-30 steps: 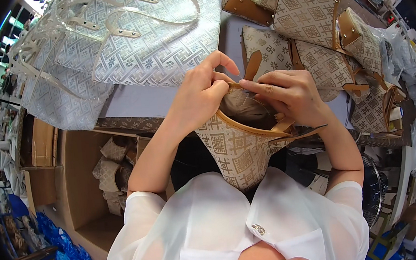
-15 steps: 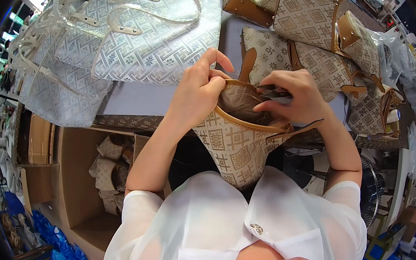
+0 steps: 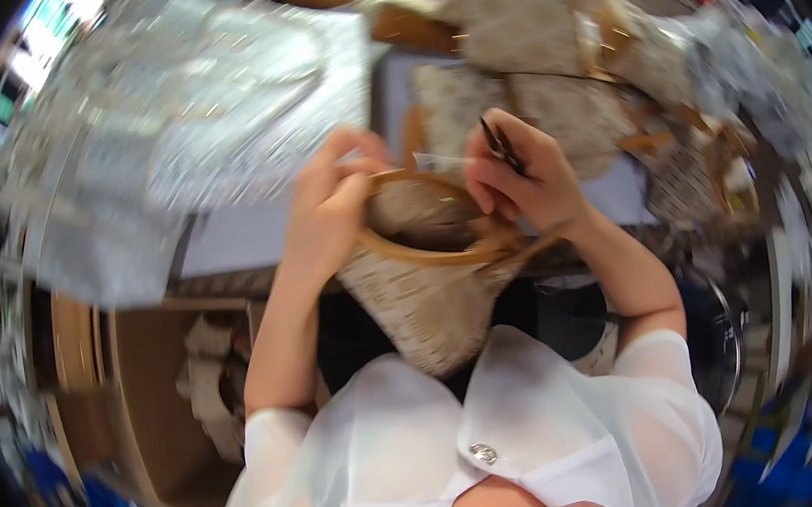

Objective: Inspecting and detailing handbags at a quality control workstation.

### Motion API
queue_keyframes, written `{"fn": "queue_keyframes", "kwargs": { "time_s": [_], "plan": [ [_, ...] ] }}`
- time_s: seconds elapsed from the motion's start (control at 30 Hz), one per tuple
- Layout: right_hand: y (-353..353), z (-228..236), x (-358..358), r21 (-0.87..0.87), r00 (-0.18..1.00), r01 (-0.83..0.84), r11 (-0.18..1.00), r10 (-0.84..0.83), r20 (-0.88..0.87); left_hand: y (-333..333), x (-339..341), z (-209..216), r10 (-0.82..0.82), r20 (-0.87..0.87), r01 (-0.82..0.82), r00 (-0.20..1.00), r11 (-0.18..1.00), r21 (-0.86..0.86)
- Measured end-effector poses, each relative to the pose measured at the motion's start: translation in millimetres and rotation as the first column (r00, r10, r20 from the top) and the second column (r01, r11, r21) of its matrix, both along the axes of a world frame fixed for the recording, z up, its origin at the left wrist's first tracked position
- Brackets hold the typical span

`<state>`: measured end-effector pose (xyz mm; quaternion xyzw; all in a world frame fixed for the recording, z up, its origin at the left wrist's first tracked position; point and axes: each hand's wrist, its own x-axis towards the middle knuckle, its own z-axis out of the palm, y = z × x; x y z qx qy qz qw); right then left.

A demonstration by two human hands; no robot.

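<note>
A beige patterned handbag (image 3: 425,300) with a tan-trimmed mouth stands on my lap, its opening facing up. My left hand (image 3: 331,202) is closed on the far-left part of its rim. Just beyond the rim's right side, my right hand (image 3: 531,178) is closed around small black thread snips (image 3: 501,146), whose tips point up and away. A thin pale strand (image 3: 438,160) stretches from the right fingers toward the rim, too blurred to name. The dark lining shows inside the mouth, and a tan strap end sticks out at the right of the rim.
Silvery patterned bags with clear handles (image 3: 246,112) cover the table's left. More beige bags (image 3: 563,111) lie at the right and back, beside clear plastic wrapping (image 3: 750,74). An open cardboard box (image 3: 159,375) with beige pieces stands below the table at left.
My right hand has come up out of the bag's mouth with the snips, which now point upward. The whole view has shifted and blurred. My left hand keeps its hold on the rim.
</note>
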<state>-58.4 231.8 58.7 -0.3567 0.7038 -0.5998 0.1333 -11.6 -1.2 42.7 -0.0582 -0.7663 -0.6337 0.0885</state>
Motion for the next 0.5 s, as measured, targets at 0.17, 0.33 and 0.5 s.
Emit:
{"fn": "queue_keyframes", "kwargs": {
  "time_s": [0.17,0.33,0.5],
  "plan": [
    [50.2,-46.7,19.8,-0.502,0.780,0.450,0.739,-0.598,-0.182,-32.0,28.1,-18.7,0.179,-0.027,-0.168,0.983,0.958,0.234],
    [139.4,-117.2,33.4,-0.143,0.272,0.938,0.317,-0.925,-0.264,-51.1,57.8,-37.9,0.102,0.130,-0.121,0.986,0.981,0.150],
    [177.0,-137.4,20.6,0.028,0.114,0.991,0.132,-0.707,-0.698,-34.1,75.9,-52.5,-0.066,0.291,0.019,0.954,0.986,0.163]
  ]
}}
